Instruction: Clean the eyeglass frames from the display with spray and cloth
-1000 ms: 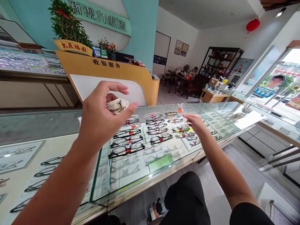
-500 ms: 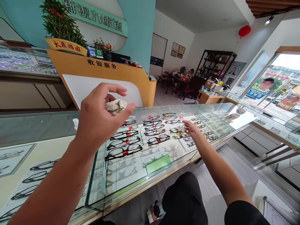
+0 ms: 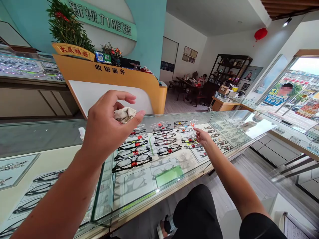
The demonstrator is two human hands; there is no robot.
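My left hand (image 3: pixel 103 124) is raised above the glass display counter (image 3: pixel 139 191), its thumb and fingers curled around a crumpled whitish cloth (image 3: pixel 124 115). Farther off to the right, my right hand (image 3: pixel 203 136) pinches a pair of clear-framed eyeglasses (image 3: pixel 193 124) by its edge, at the far end of the rows. Several dark-framed eyeglasses (image 3: pixel 134 163) with red tags lie in columns on the glass top. Another dark pair (image 3: pixel 169 150) sits in the middle column. My fingers partly hide the clear frame.
More eyeglasses (image 3: pixel 40 189) lie inside the case at left. A yellow cashier desk (image 3: pixel 157 88) stands beyond the counter. Another glass case (image 3: pixel 294 136) runs along the right. My knee (image 3: pixel 199 202) is close to the counter's front edge. A person (image 3: pixel 203 79) sits at the far table.
The view has shifted slightly. My right hand still holds the clear eyeglasses, which are tilted a little differently. My left hand keeps its grip on the cloth.
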